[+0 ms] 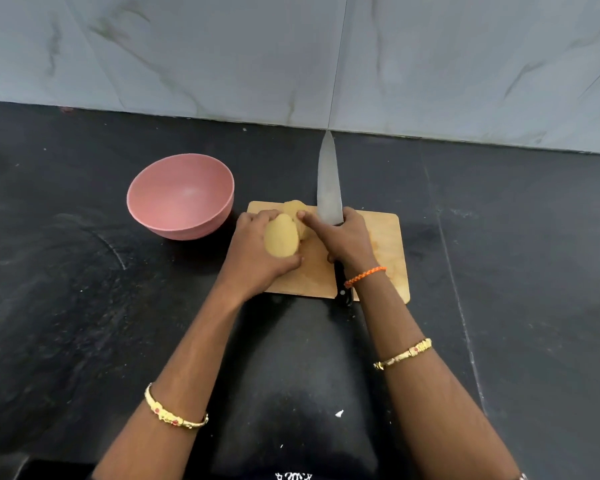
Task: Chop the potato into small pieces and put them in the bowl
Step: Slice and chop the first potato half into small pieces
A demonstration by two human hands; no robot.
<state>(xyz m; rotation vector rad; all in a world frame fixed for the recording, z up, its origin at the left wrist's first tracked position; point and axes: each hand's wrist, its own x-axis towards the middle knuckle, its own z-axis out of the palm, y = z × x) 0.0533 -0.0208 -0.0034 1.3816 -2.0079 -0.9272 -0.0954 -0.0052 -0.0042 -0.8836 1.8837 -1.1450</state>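
Observation:
A wooden cutting board [385, 251] lies on the black counter. My left hand [253, 258] grips a yellow potato half [280, 237] over the board's left part. A second potato piece [297, 209] lies just behind it on the board. My right hand [347, 240] holds a large knife by its black handle [342, 289], and its forefinger stretches left to touch the potato. The steel blade [329, 181] points away from me toward the wall. A pink bowl [181, 197] stands to the left of the board, with nothing in it.
The dark stone counter [84, 271] runs wide on both sides of the board. A grey marbled wall [291, 57] rises close behind the knife tip. A small white scrap [339, 414] lies on the counter near me.

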